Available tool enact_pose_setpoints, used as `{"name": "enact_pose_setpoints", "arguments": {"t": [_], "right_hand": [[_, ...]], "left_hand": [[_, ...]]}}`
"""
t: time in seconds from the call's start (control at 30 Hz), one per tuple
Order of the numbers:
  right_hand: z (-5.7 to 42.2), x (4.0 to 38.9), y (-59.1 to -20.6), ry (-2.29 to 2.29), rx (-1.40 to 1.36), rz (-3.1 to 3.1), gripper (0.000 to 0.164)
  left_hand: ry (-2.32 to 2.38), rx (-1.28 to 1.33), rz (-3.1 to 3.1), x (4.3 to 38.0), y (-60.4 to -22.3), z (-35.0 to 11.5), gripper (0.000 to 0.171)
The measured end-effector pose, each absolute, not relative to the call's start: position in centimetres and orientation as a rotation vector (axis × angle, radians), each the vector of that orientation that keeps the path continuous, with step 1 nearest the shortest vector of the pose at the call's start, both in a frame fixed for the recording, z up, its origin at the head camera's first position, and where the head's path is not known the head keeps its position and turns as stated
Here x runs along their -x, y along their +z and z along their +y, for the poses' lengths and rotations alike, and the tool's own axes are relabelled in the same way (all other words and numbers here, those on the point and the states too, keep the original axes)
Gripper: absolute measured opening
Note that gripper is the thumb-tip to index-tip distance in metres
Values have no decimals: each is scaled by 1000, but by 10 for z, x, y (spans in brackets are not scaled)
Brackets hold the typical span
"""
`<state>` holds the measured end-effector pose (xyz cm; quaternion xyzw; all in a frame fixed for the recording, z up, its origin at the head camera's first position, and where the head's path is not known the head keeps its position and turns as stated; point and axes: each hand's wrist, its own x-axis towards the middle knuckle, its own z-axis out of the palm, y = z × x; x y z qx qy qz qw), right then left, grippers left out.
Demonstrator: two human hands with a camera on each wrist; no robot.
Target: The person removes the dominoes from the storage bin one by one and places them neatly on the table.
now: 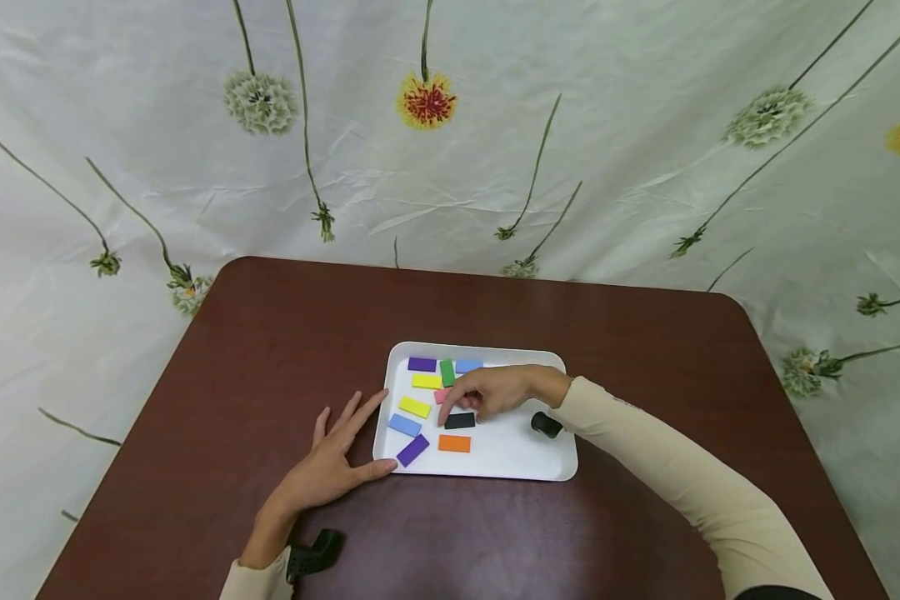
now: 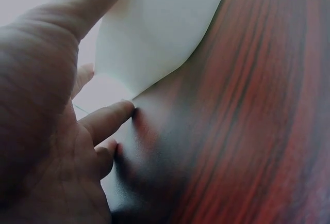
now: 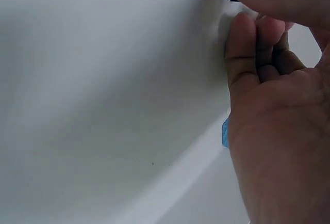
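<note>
We see a white tray on a brown counter, with coloured blocks laid out mostly over its left half and middle. Our left hand has a released grip: its fingers are spread, with the thumb at the tray's near left corner and the forefinger at its left edge. Our right hand reaches over the tray, its grip closed on the black block, the forefinger at the left end and the thumb at the right end; that block lies near the middle of the tray. Just nearer to us sits the orange block. Along the far side we find a purple block, a green block standing lengthwise away from us, and a blue block, with a yellow block just nearer than the purple one. The pink block is partly hidden by our right hand. Down the left side lie a second yellow block, a second blue block and a second purple block, all set at a slant. By our right wrist is a dark rounded object; we cannot tell whether it touches the tray. Light sleeves cover our forearms, and a pale flowered cloth hangs behind the counter.
</note>
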<state>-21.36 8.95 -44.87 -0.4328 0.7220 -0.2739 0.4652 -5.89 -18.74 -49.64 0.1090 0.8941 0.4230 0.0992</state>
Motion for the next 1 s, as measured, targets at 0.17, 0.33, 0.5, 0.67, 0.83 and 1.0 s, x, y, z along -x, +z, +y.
{"name": "enact_pose_setpoints", "arguments": {"t": [0.17,0.33,0.5,0.67,0.83,1.0], "right_hand": [[88,209,-448,-597,1058,1838,55],[87,206,-449,-564,1094,1884,51],[88,204,-449,-544,1122,1933,49],[91,200,-448,-528,1141,1990,42],[93,198,-447,-545,1170,2037,39],[103,198,-435,-585,1193,2070,44]], "left_hand": [[1243,-317,2647,59,-496,-187,96],[1234,-310,2646,59,-496,-187,96],[1246,-320,2646,59,-496,-187,95],[1245,-322,2647,59,-498,-186,95],[1243,-319,2645,58,-498,-186,95],[1249,-325,2638,58,-498,-187,95]]}}
